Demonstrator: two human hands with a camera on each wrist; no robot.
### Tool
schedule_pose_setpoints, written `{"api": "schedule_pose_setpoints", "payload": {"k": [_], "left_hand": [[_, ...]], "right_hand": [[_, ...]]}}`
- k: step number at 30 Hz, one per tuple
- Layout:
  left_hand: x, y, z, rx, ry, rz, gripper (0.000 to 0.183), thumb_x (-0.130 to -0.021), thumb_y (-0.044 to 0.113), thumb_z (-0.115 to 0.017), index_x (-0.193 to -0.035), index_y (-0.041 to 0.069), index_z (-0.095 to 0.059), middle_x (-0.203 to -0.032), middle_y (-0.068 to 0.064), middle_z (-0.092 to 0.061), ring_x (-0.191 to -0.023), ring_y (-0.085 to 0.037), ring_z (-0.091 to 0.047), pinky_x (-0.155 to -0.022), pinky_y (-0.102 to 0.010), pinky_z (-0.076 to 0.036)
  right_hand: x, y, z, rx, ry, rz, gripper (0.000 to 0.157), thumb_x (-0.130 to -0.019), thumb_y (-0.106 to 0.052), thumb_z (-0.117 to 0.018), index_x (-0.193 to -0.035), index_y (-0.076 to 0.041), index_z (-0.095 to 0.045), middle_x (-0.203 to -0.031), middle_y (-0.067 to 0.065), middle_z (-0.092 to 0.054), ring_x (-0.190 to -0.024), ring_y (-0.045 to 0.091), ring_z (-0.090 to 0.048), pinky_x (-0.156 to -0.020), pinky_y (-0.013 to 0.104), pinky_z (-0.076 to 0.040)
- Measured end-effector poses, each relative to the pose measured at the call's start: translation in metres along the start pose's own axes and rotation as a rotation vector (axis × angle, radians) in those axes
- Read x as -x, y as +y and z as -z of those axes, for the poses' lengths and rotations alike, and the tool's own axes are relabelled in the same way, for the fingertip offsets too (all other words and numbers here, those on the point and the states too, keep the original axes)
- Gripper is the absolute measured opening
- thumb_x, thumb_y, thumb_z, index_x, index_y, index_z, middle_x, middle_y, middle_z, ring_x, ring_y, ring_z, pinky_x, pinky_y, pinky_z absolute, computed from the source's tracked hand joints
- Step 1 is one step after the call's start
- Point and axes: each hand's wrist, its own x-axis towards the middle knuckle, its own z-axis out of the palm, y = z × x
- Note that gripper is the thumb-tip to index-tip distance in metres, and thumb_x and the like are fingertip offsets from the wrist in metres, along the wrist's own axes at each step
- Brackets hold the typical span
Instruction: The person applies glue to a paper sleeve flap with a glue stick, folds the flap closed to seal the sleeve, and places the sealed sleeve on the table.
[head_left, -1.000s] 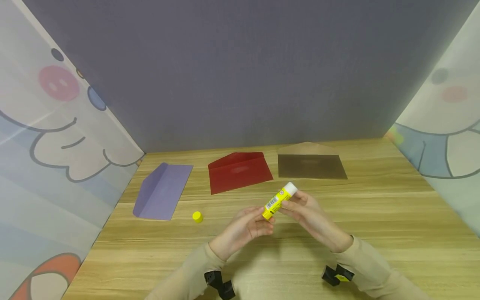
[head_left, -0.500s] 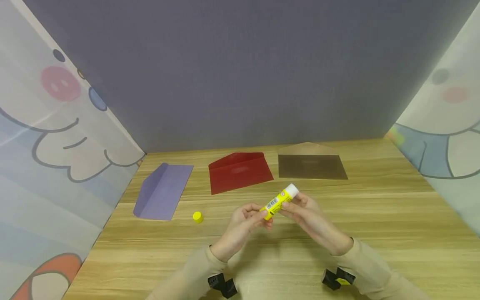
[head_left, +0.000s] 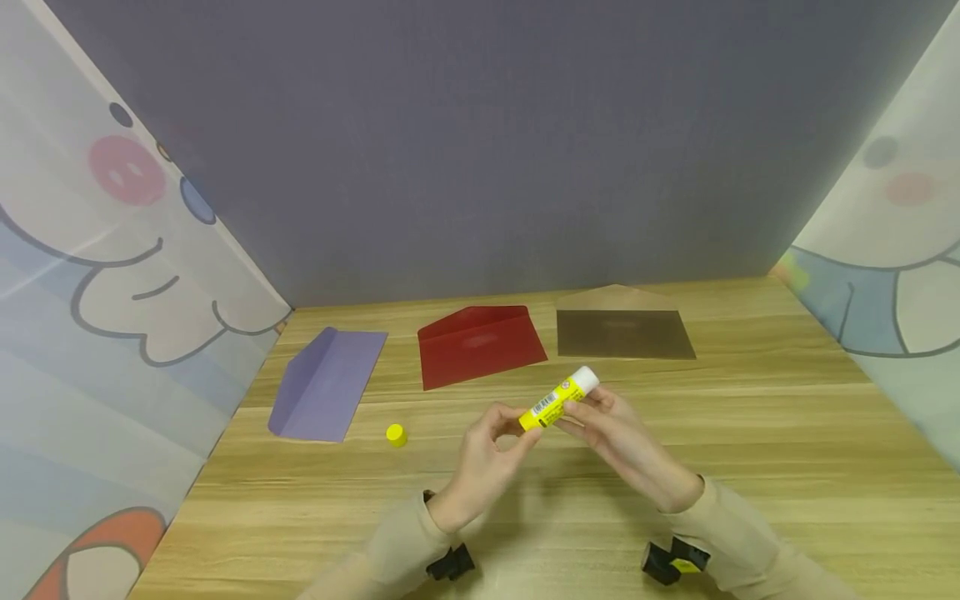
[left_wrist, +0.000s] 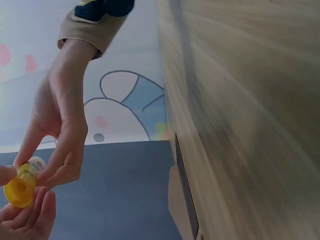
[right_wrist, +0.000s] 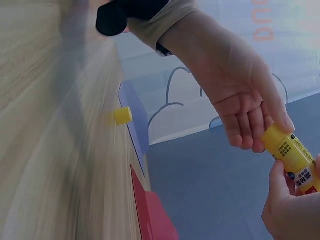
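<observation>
A yellow glue stick (head_left: 553,402) with a white end is held above the table, tilted with the white end up to the right. My right hand (head_left: 626,446) grips its barrel between thumb and fingers. At the lower yellow end, my left hand (head_left: 483,467) pinches the base with thumb and forefinger. The right wrist view shows the left thumb against the base of the glue stick (right_wrist: 295,162), the other fingers curled below. The glue stick's yellow cap (head_left: 397,435) stands apart on the table, left of the left hand.
Three envelopes with raised flaps lie toward the back of the wooden table (head_left: 787,400): a purple envelope (head_left: 330,387) left, a red envelope (head_left: 483,346) mid, a brown envelope (head_left: 625,333) right. A grey panel (head_left: 510,150) rises behind, with printed cloth on both sides.
My left hand has turned about the glue stick's base, its forefinger coming over the top and its thumb below. The right hand stays nearly still; cap and envelopes have not moved.
</observation>
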Motion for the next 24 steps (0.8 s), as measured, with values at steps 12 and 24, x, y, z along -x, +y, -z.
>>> {"api": "schedule_pose_setpoints", "payload": {"k": [12,24], "left_hand": [[-0.009,-0.005,0.002,-0.538,0.121,-0.669,0.022,-0.089,0.016,-0.051,-0.09,-0.006,-0.052,-0.082,-0.012,-0.058,-0.072,-0.02,-0.059,-0.071,-0.021,-0.05],[-0.012,-0.01,0.003,-0.759,0.163,-0.847,0.021,-0.09,0.013,-0.05,-0.086,-0.007,-0.053,-0.078,-0.013,-0.058,-0.066,-0.019,-0.058,-0.063,-0.019,-0.05]], "right_hand": [[0.001,-0.002,-0.004,-0.04,-0.008,0.006,0.022,-0.088,-0.004,-0.051,-0.108,-0.006,-0.043,-0.109,0.005,-0.049,-0.103,0.014,-0.052,-0.093,0.032,-0.04],[0.001,-0.003,-0.004,-0.059,-0.025,-0.002,0.022,-0.088,-0.003,-0.05,-0.108,-0.005,-0.043,-0.108,0.005,-0.05,-0.103,0.014,-0.052,-0.094,0.032,-0.04]]}}
